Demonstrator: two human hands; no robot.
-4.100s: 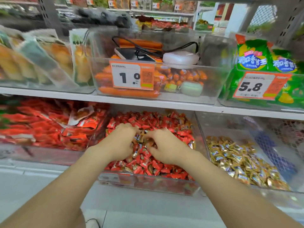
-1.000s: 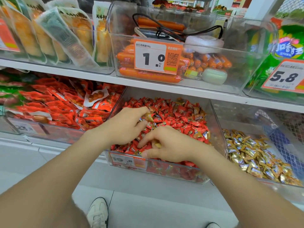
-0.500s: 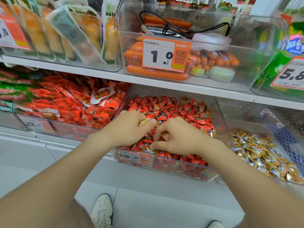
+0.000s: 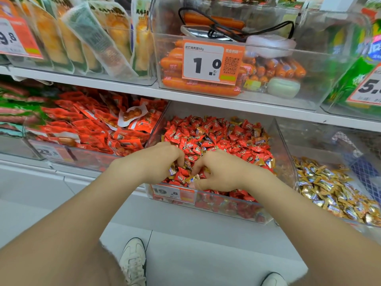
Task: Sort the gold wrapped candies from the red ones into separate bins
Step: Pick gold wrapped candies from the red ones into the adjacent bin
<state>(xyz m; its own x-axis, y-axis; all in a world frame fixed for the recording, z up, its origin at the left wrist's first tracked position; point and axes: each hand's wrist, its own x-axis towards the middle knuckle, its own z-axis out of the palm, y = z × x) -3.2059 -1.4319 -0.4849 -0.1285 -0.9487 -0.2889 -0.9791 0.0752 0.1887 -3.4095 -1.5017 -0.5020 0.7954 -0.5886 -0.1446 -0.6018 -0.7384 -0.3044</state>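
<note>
The sorting is judged far from done. The red bin (image 4: 285, 162) is heaped with red candies (image 4: 216, 137), and gold strays (image 4: 259, 141) are scattered through them, mostly toward its back and right. The gold bin (image 4: 309, 145), just beside it on the right, is partly filled with gold candies (image 4: 329, 186). Both hands are sunk into the front of the red bin. The left hand (image 4: 152, 162) is curled into the heap; what it holds cannot be told. A gold candy (image 4: 191, 178) is pinched by the right hand (image 4: 220, 172) near the front wall.
</note>
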